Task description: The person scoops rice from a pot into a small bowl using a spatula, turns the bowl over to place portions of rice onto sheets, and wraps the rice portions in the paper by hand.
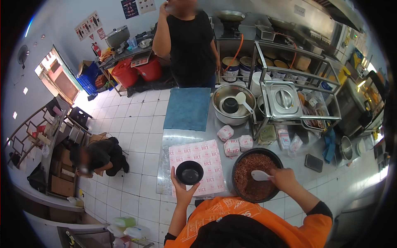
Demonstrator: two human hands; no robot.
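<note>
My left hand (182, 193) is wrapped round a small black bowl (189, 173), which looks empty, above a stack of printed wrapping paper (209, 157). In my right hand (285, 180) is the handle of a white rice paddle (260, 175). Its blade rests in reddish-brown rice (253, 163) inside a dark round pot (234, 169) at the table's front edge. Just behind the pot sit several paper-wrapped parcels (232, 147) in the same printed paper.
A steel mixing bowl (219, 113) holds another black bowl and a white paddle. Left of it lies a blue cloth (187, 108). A metal rack with a lidded steel pan (283, 99) and a phone (314, 163) are rightward. One person (190, 45) stands opposite; another (103, 155) bends at left.
</note>
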